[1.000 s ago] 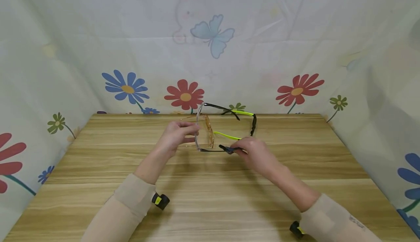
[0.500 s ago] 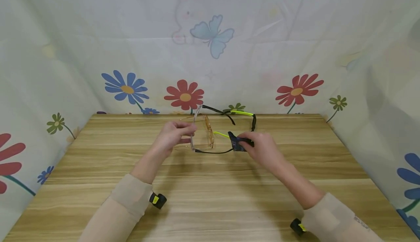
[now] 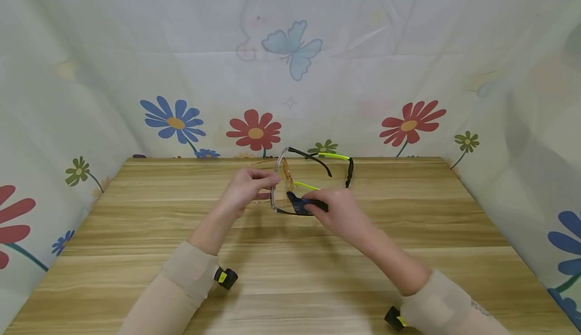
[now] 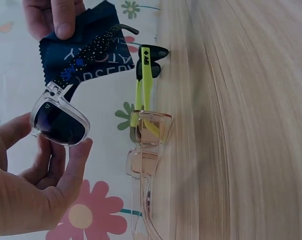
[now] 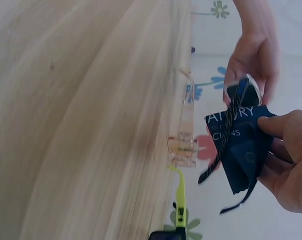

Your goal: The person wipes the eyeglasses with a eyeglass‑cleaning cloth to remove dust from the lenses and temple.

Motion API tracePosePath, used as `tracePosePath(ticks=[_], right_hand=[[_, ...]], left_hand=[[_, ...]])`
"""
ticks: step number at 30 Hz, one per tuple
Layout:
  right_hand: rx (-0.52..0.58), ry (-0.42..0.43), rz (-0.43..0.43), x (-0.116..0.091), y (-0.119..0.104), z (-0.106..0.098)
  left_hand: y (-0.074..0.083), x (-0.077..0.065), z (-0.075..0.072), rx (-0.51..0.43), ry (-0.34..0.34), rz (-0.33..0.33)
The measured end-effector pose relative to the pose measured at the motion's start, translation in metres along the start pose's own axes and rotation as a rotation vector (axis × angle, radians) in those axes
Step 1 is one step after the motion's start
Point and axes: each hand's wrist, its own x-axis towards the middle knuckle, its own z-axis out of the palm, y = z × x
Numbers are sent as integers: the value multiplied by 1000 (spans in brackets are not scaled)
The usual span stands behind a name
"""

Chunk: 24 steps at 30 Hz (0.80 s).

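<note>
My left hand (image 3: 242, 191) holds sunglasses (image 4: 61, 122) by their front, thumb and fingers around a dark lens in its clear frame. Their black temples are unfolded and point right in the head view; white speckles show on one of them in the left wrist view. Between the thumb and fingers of my right hand (image 3: 342, 214) is a dark blue lens cloth (image 5: 240, 155) with white lettering. The cloth is folded over the temple nearer me, close to the hinge, and hides part of it. The sunglasses are held up above the table.
Amber-tinted glasses (image 4: 151, 130) lie on the wooden table (image 3: 290, 274) behind the held pair. Beside them, at the back, are black sunglasses with yellow-green temples (image 3: 333, 156). A flower-printed curtain (image 3: 345, 93) rises at the table's back edge and sides.
My right hand slid the cloth right along the temple, then back left to near the hinge. The sunglasses in my left hand shifted slightly left, then right.
</note>
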Motion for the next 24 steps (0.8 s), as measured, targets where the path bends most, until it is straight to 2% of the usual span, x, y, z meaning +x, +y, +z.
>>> tracePosePath(ticks=[8,19,24], right_hand=[[75,-37,-19,0,-10,11],[79,-48,-151,2,-9,19],[74,-43,-158,1,-7,18]], left_hand=[[2,2,6,-4,-9,7],[3,4,11,-11,26,3],[4,4,13,-24,21,14]])
